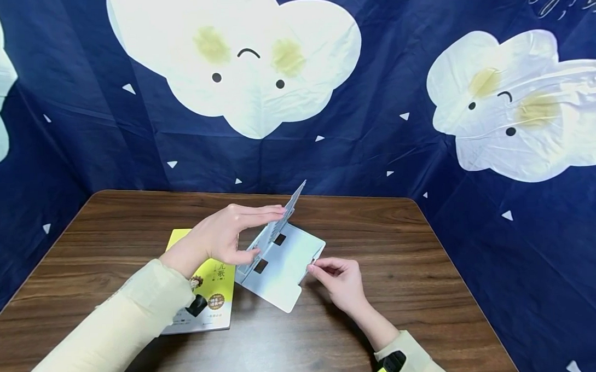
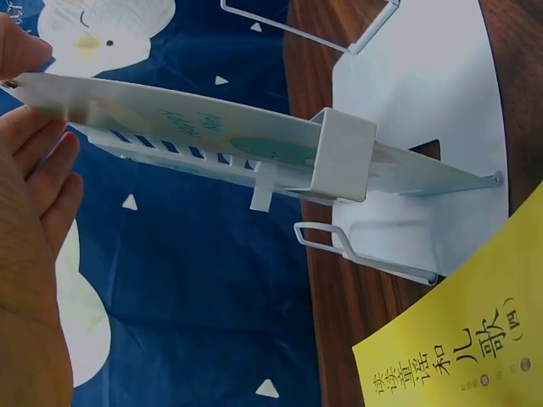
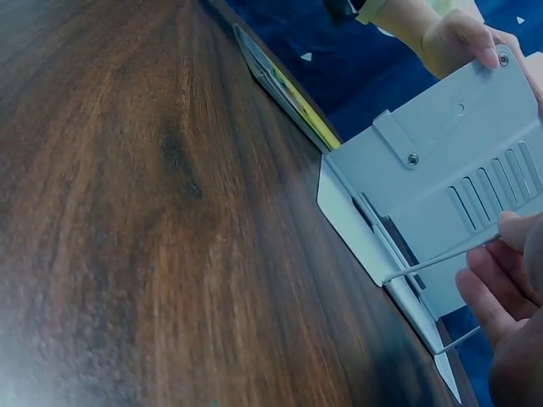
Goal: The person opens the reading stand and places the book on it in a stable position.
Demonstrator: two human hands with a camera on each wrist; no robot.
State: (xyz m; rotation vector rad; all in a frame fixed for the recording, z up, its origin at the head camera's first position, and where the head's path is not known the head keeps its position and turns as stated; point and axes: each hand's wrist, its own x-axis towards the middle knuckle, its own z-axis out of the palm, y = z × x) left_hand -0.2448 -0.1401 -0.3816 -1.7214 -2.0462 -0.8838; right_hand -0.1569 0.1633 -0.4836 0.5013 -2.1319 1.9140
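A pale, folding metal book stand [image 1: 291, 263] sits on the table, its back panel [image 2: 204, 131] raised at an angle over the flat base. My left hand [image 1: 225, 232] grips the panel's upper edge, with the thumb on one face and fingers on the other, as the left wrist view shows. At the base's right side, my right hand [image 1: 342, 283] pinches a thin wire leg [image 3: 445, 257] between thumb and fingers. Slots and a small metal tab show on the panel in the right wrist view. A wire page clip [image 2: 327, 233] sticks out near the panel's lower part.
A yellow book [image 1: 210, 293] with Chinese print lies left of the stand, partly beneath my left forearm. The brown wooden table [image 1: 378, 232] extends around both. Behind it hangs a dark blue cloth [image 1: 375, 150] with white clouds.
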